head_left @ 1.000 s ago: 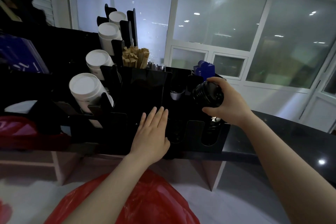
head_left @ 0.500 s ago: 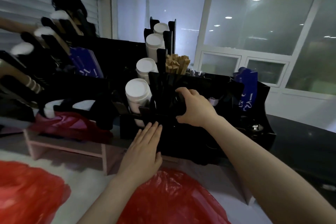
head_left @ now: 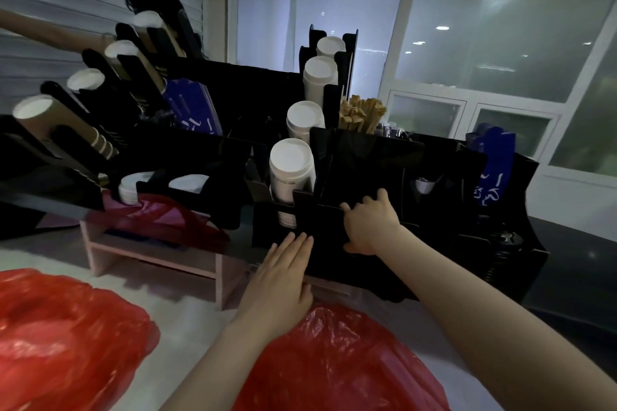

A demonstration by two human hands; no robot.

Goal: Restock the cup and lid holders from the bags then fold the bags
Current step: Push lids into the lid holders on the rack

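Sliding: black plastic holder (head_left: 367, 163) may be pushed back unless braced by flat-fingered left hand (head_left: 280, 280).
Grip: right hand (head_left: 367, 227) fingers curled at slot; what is held cannot be told.

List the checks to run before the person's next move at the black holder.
1. Left hand flat against the holder: ok.
2. Right hand on the holder, fingers curled: ok.
3. What the right hand grips: cannot tell, too dark.
4. Cups stocked beside it: ok.
5. Near bag within reach: ok.
6. Near bag and left bag folded: not ok, both crumpled.
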